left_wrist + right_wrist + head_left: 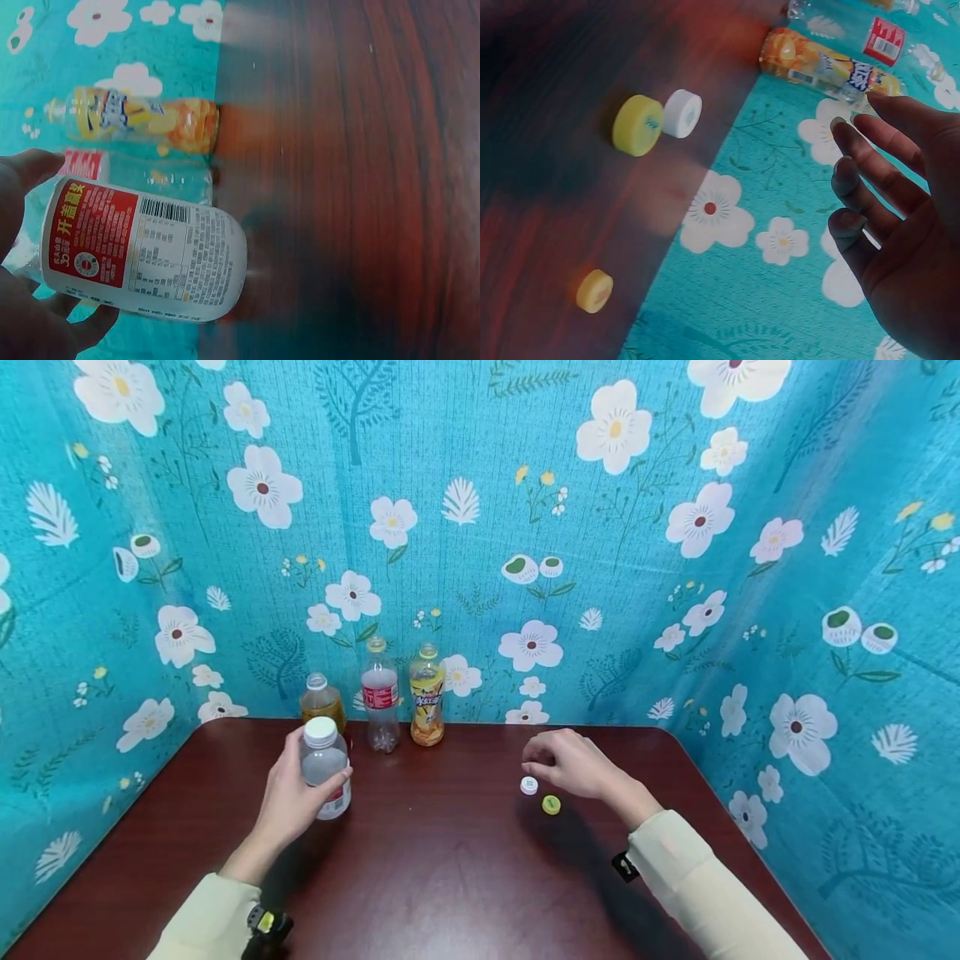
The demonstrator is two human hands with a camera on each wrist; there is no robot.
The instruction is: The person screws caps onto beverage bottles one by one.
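Left hand [291, 795] gripping white-capped, red-and-white-labelled clear plastic bottle [322, 763], toward back-left corner of dark red-brown wood-grain surface [450, 860], right hand [576, 765] loosely bent, fingers empty, near round white plastic cap [529, 786] and round yellow-green plastic cap [551, 805], toward back-right corner.

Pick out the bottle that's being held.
The white-capped bottle: the left hand grips it. The amber bottle, the clear red-labelled bottle and the yellow-labelled bottle stand farther back, outside its grip.
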